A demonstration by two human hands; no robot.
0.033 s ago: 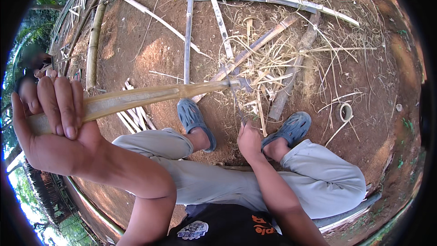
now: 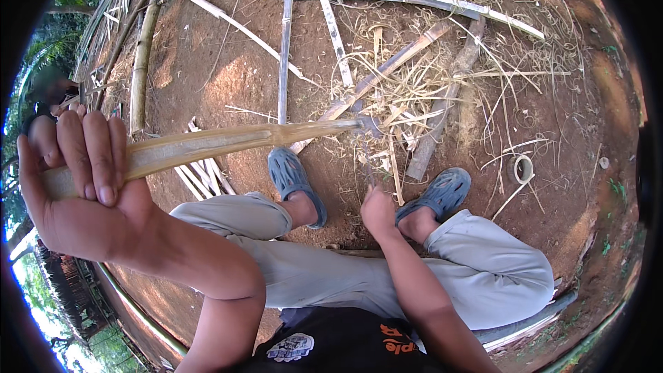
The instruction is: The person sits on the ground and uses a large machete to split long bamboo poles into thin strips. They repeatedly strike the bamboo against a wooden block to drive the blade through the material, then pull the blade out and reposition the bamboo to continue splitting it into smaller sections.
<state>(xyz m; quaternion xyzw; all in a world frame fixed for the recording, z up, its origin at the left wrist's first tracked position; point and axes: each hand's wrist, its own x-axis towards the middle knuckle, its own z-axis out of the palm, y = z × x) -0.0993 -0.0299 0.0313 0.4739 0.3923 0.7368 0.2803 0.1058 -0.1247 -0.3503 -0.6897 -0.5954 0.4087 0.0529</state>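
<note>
My left hand (image 2: pixel 93 217), raised at the left, is closed round the thick end of a pale split bamboo strip (image 2: pixel 207 146). The strip slants away to the right, its thin end over the shavings. Low between my knees, my right hand (image 2: pixel 379 211) is closed on a knife (image 2: pixel 368 164); its handle is hidden in the fist. The narrow, dark blade points away from me and crosses the strip close to its far tip. I cannot tell whether the edge is biting into the bamboo.
Curly bamboo shavings (image 2: pixel 421 76) cover the ground ahead, with a brown bamboo piece (image 2: pixel 387 69) and a log (image 2: pixel 442 124) among them. Split sticks (image 2: pixel 204 176) lie beside my left clog (image 2: pixel 293 183). A bamboo ring (image 2: pixel 523 168) lies right. Another person (image 2: pixel 59 93) is at far left.
The knife blade has shifted slightly right along the strip, nearer its far tip. My left hand has barely moved.
</note>
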